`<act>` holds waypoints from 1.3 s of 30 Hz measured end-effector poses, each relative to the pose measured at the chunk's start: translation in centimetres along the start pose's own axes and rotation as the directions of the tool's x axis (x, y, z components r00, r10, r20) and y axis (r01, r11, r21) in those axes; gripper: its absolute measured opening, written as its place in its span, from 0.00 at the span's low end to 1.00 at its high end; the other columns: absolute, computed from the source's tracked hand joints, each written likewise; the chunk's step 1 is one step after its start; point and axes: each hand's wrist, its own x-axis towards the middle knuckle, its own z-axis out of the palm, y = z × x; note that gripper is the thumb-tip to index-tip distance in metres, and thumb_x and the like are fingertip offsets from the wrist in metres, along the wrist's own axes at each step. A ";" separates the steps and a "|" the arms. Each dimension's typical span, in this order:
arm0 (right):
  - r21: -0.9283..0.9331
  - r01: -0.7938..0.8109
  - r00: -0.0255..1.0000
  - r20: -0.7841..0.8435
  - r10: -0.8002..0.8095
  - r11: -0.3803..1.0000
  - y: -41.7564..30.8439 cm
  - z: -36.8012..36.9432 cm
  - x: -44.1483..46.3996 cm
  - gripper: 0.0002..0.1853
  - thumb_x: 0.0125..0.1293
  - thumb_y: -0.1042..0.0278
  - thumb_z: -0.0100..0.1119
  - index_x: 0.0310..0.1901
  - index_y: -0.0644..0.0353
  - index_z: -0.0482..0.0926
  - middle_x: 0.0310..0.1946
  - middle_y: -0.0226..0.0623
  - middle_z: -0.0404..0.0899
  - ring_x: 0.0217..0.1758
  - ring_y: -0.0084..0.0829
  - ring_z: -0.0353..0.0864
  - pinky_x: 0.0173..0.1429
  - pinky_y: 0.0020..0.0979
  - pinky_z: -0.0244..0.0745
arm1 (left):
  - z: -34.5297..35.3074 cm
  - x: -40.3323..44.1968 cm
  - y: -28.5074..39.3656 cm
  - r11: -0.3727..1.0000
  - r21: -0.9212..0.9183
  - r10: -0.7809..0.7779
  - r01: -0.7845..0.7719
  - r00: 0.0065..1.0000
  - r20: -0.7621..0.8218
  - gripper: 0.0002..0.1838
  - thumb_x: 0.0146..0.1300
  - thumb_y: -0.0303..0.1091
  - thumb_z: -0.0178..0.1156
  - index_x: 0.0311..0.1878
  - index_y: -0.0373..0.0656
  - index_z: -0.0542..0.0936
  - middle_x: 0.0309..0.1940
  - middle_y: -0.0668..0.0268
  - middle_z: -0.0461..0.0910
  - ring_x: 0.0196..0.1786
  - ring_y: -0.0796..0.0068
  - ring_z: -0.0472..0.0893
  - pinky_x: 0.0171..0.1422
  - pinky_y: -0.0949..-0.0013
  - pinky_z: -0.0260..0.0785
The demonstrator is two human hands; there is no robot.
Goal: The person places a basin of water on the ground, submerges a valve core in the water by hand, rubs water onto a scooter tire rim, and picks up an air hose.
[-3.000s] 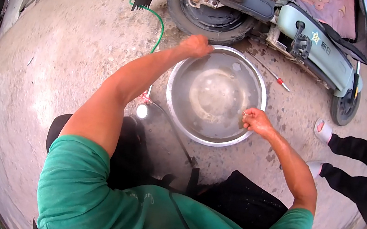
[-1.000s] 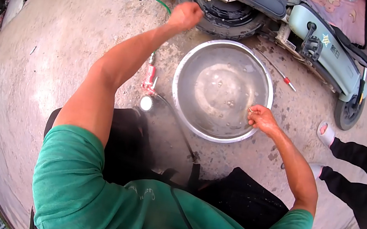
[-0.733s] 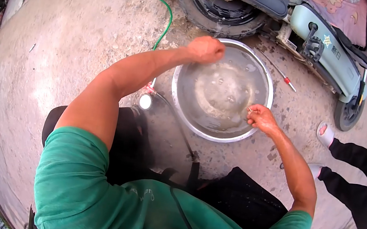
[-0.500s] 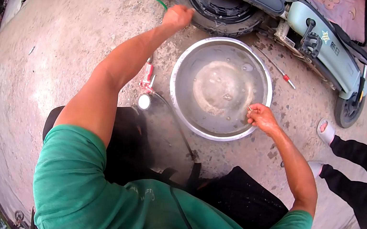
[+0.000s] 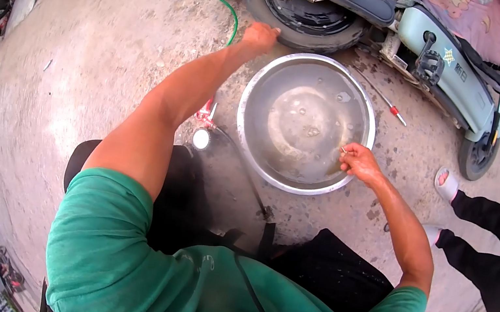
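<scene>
- Basin (image 5: 242, 130) of silvery metal, round and wide, seen in the head view: it sits on concrete ground (image 5: 110, 40) at the centre, holding shallow, cloudy water (image 5: 301, 125).
- Right hand (image 5: 360, 162) is over the basin's near right edge, thumb and fingers pinched narrow around a small thin piece (image 5: 345, 150), too small to identify.
- Left hand (image 5: 261, 37) hovers beyond the far left rim, close to a black tyre (image 5: 328, 42); its fingers look curled, and whether they grip anything, I cannot tell.
- Red air tool (image 5: 205, 113) with a round gauge (image 5: 201, 139) lies left of the basin.
- Thin rod (image 5: 394, 111) with a red band lies to the right.
- Pale blue scooter (image 5: 449, 70) stands at the far side.
- Another person's legs (image 5: 492, 216), in black trousers, are at right.
</scene>
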 end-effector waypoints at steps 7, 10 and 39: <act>0.020 0.020 1.000 -0.009 -0.020 1.000 0.6 0.0 -0.5 0.12 0.69 0.66 0.60 0.50 0.60 0.78 0.33 0.27 0.80 0.31 0.18 0.78 0.34 0.24 0.73 | 1.3 -3.0 2.5 0.997 0.071 0.037 -0.035 0.999 -0.036 0.20 0.68 0.51 0.58 0.43 0.42 0.86 0.36 0.56 0.87 0.40 0.62 0.84 0.51 0.59 0.74; 0.023 0.034 0.999 -0.008 -0.034 0.999 0.9 -0.1 -0.2 0.11 0.69 0.66 0.60 0.50 0.60 0.78 0.33 0.27 0.80 0.31 0.18 0.78 0.35 0.24 0.74 | 0.4 -3.3 3.0 0.997 0.069 0.040 -0.040 0.999 0.000 0.20 0.68 0.51 0.54 0.44 0.44 0.85 0.48 0.51 0.84 0.55 0.46 0.81 0.61 0.52 0.73; 0.025 0.039 0.999 -0.009 -0.039 0.999 1.1 -0.1 -0.6 0.12 0.70 0.66 0.59 0.51 0.60 0.78 0.33 0.28 0.81 0.31 0.18 0.79 0.34 0.23 0.74 | 2.9 -7.1 7.6 0.988 -0.129 0.050 0.081 0.625 0.779 0.17 0.67 0.48 0.59 0.33 0.44 0.82 0.26 0.65 0.82 0.22 0.78 0.77 0.24 0.72 0.68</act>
